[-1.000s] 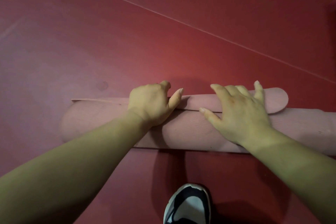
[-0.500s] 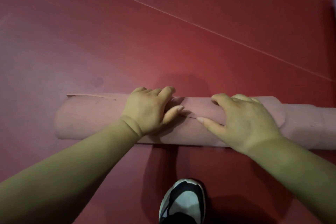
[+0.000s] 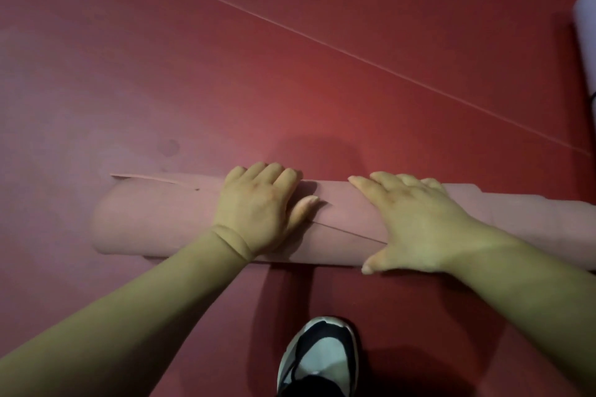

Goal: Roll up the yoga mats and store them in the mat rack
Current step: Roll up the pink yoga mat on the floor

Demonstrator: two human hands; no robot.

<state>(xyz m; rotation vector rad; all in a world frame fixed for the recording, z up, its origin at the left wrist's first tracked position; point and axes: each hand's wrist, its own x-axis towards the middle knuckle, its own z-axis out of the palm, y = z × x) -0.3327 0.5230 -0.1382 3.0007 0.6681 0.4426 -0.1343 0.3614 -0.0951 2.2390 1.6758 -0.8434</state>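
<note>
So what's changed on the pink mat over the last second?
The loose end flap, flat on the floor beyond the pink mat before, has been rolled over the top. Both hands moved with it: left hand and right hand now press flat on the roll. The shoe stayed put.

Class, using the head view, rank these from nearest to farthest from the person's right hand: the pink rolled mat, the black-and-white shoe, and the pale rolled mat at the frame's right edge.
Measured from the right hand:
1. Pink rolled mat: directly beneath the palm, touching it.
2. Black-and-white shoe: below the hand, toward the bottom centre.
3. Pale rolled mat: far upper right, at the frame's edge.
</note>
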